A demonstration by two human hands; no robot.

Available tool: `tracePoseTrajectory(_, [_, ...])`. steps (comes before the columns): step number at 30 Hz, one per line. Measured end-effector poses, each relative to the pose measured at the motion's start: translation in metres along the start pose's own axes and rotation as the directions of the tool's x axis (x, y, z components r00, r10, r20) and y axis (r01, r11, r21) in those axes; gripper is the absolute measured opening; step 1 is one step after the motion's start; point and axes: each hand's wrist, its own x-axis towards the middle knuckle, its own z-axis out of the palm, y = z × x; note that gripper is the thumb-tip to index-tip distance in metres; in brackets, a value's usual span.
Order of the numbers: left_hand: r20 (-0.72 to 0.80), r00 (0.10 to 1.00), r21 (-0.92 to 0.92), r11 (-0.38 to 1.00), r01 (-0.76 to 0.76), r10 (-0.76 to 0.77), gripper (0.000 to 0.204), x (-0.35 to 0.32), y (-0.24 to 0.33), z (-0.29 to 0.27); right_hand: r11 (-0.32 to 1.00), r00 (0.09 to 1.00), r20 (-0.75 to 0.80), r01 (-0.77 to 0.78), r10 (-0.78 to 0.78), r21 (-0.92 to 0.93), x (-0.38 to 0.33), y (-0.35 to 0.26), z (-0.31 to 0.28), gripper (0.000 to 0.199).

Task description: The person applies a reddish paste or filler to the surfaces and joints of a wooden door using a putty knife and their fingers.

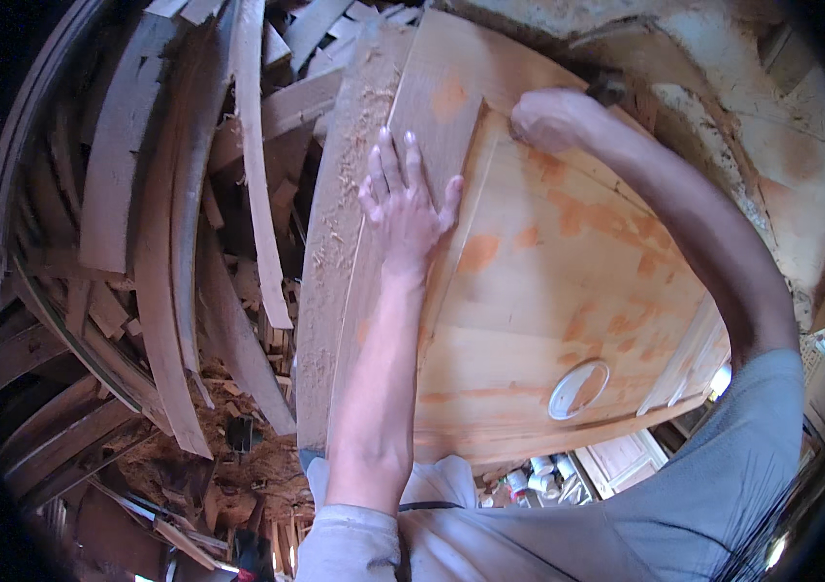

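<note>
A large light-wood panel (519,330) with a raised frame strip and orange filler-like patches lies in front of me. My left hand (405,213) rests flat on the left frame strip, fingers spread, holding nothing. At the panel's far end my right hand (558,118) is closed, its fingers curled down near the inner corner of the frame. Whatever it may hold is hidden beneath it. On the near right part of the panel lies a round white lid (558,402) with orange-brown paste in it.
Wood shavings cover a board (325,320) along the panel's left edge. Beyond it, long wooden planks (156,281) and offcuts are heaped. Several cans (539,477) stand below the near edge. A pale, rough-surfaced mass (781,184) borders the far right.
</note>
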Motion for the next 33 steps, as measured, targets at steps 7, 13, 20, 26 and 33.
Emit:
tracePoseTrajectory(7, [0.006,1.000,0.011,1.000,0.000,0.000,0.080,0.004,0.000,-0.002,0.960,1.000,0.010,-0.029,0.028,0.277,-0.021,0.022,-0.007,0.020])
tracePoseTrajectory(13, [0.064,0.998,0.008,1.000,0.013,-0.014,0.081,0.004,0.002,-0.004,0.662,0.754,-0.385,-0.087,0.532,0.744,-0.077,-0.023,0.093,0.041])
tracePoseTrajectory(20, [0.078,0.997,0.014,1.000,-0.002,0.001,0.080,0.004,0.005,-0.008,0.312,0.369,-0.235,-0.162,0.899,0.936,-0.044,-0.119,0.099,0.049])
tracePoseTrajectory(26, [0.092,0.996,0.025,1.000,-0.009,0.007,0.080,0.004,0.004,-0.015,0.323,0.209,-0.302,-0.077,0.930,0.943,-0.015,-0.130,0.094,0.042])
tracePoseTrajectory(33, [0.099,0.995,0.035,0.999,-0.001,-0.003,0.081,0.004,0.004,-0.014,0.415,0.225,-0.388,-0.089,0.894,0.906,-0.001,-0.129,0.104,0.043])
